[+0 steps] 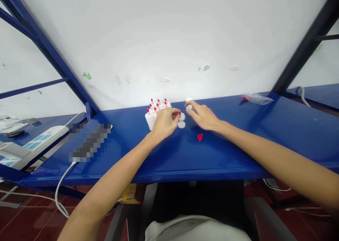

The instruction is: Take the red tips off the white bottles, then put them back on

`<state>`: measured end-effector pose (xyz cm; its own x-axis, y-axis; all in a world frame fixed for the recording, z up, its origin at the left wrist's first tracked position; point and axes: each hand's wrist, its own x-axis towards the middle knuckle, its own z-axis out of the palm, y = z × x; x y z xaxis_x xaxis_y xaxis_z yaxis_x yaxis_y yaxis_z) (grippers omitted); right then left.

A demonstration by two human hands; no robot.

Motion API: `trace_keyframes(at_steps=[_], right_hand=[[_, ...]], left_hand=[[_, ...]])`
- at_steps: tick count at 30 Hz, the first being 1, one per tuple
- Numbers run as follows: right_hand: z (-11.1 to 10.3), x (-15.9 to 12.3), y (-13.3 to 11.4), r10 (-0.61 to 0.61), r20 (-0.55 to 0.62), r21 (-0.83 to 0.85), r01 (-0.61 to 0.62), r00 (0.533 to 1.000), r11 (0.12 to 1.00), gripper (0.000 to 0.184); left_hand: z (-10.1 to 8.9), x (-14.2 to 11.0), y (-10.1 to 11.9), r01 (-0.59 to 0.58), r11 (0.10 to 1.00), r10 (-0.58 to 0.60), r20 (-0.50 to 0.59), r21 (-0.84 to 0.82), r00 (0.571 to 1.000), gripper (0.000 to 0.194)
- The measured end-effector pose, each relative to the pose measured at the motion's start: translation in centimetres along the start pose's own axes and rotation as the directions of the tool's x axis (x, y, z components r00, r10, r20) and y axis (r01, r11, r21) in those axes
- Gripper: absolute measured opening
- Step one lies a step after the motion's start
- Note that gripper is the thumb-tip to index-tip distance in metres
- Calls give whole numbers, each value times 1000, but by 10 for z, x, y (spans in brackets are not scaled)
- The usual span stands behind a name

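Note:
My left hand (165, 121) has its thumb and index finger pinched on a small red cap (179, 113). Just below that pinch, two white round pieces (181, 124) sit on the blue table, one behind the other. My right hand (203, 117) curves its thumb and index finger around another white piece (189, 107), partly hidden by the fingers. White bottles with red tips (150, 118) are grouped to the left, some covered by my left hand. A small cluster of loose red caps (200, 137) lies nearer to me, below my right hand.
A clear plastic bag (256, 99) with something red inside lies at the back right. On the left is a blurred-out dark device (91, 142) with a white cable. A power strip (39, 142) lies farther left. Blue frame posts (60, 64) and a white wall (169, 39) bound the table.

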<state>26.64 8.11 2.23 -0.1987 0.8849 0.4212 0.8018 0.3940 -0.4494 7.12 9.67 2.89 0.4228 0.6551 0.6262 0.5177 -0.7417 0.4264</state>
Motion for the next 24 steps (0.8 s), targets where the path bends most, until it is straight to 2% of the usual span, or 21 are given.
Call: trace_keyframes(at_steps=[6,10,14,19,24], right_hand=[[1,-2,-1,-12,26,-13,13,1000,1000,39],[1,-3,-4,-10,47,3,10,999,1000,39],[1,-3,-2,-36,41,133,30,999,991,37],[4,-5,-2,-170,97,432,112,981,895,35],[6,-8,-9,-215,112,549,120,970,827,40]], left_hand=[[4,-1,-5,10,998,-17,103,68,995,21],[8,-2,-7,6,998,-12,121,56,993,27],[9,-2,-5,-14,998,17,40,-59,999,30],[9,-5,2,-201,955,179,-115,-217,977,21],[12,-10,6,-284,936,267,-105,-209,958,21]])
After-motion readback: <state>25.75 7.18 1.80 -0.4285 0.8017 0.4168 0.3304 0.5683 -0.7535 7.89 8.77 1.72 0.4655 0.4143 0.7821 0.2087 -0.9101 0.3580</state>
